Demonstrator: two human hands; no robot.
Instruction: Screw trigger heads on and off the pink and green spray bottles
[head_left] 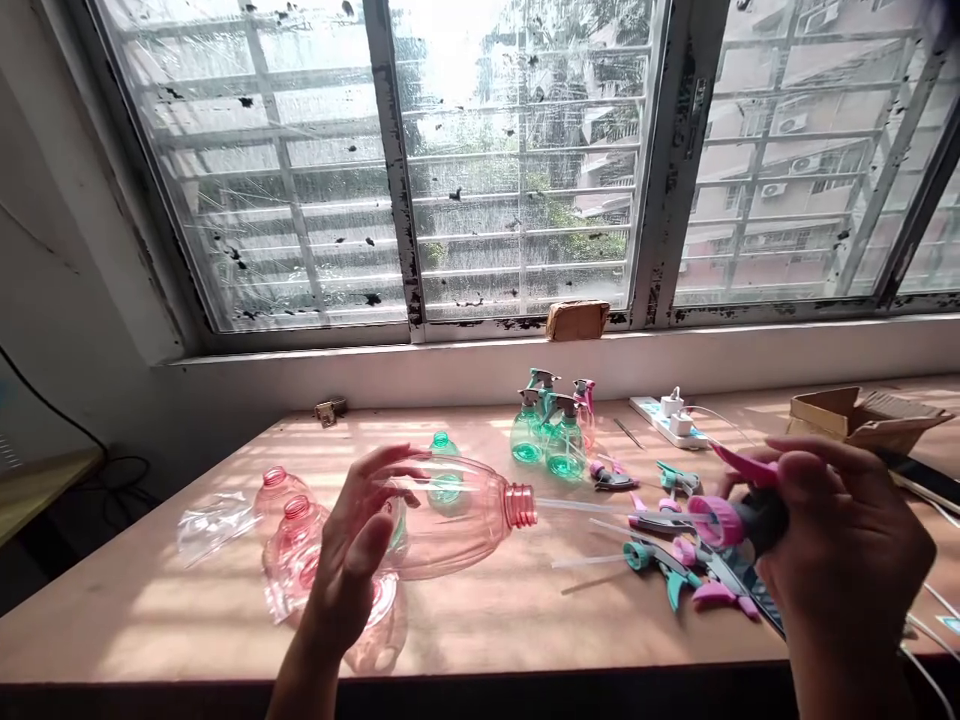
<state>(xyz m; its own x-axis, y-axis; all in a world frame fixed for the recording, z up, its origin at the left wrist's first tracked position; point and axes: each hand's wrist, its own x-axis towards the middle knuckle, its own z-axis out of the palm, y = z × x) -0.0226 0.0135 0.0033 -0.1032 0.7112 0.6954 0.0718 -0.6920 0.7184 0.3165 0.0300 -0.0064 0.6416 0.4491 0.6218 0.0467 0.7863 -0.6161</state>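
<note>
My left hand (352,555) is wrapped round the base of a clear pink spray bottle (457,520), held on its side above the table with its threaded neck facing right. In my right hand (840,540) is a spray trigger head (720,520) with a pink collar and pink lever. Its thin clear tube (581,507) points left, and the tip lies at or just inside the bottle's mouth. The collar is apart from the neck. Below it lie loose trigger heads, one with a green collar (637,555) and one with a pink lever (714,595).
Several pink bottles (277,490) and a plastic bag (217,525) are at the left. A green bottle (442,440) stands behind my left hand. Assembled green sprayers (564,445) stand at the back, near a power strip (675,425) and an open cardboard box (847,415).
</note>
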